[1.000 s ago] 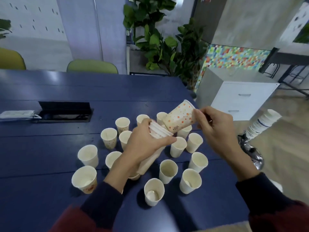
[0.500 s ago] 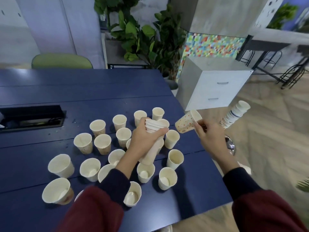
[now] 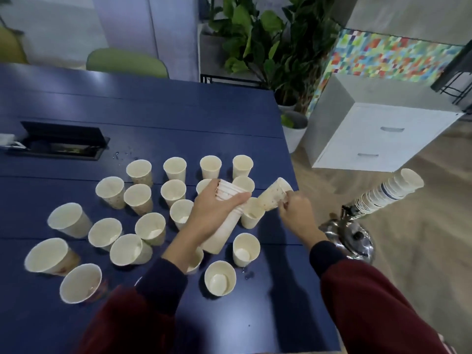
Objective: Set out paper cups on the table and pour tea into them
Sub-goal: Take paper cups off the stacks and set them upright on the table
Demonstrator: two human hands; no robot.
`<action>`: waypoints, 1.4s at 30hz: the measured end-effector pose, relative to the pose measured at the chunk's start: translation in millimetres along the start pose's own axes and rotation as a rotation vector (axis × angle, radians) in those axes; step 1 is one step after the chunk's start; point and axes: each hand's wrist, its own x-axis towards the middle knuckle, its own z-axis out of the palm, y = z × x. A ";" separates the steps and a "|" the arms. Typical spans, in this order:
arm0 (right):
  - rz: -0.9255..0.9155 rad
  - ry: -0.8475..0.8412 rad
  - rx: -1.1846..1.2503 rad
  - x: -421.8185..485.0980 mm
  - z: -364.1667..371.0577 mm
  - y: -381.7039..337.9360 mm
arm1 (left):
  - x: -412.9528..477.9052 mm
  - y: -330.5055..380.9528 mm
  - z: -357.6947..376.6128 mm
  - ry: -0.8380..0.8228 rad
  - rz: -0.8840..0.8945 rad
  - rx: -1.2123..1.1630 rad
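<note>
**Two hands, one stack, one loose cup**

Left hand (image 3: 217, 208) curls round a tilted stack of cups (image 3: 224, 226) above the blue table (image 3: 178, 111). Right hand (image 3: 296, 213) pinches the base of a dotted cup (image 3: 273, 198), tilted, just beside the stack's top. Many upright cups (image 3: 245, 249) stand around. Kettle (image 3: 355, 238) sits on the floor, right.

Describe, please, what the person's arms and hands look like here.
The left sleeve and right sleeve are long and dark red, each ending in a navy cuff at the wrist. The left hand and right hand are bare, without gloves.
</note>
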 end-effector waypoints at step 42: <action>0.131 0.354 0.793 -56.5 -71.5 15.3 | -8.6 -0.1 73.7 -0.202 -0.149 -0.079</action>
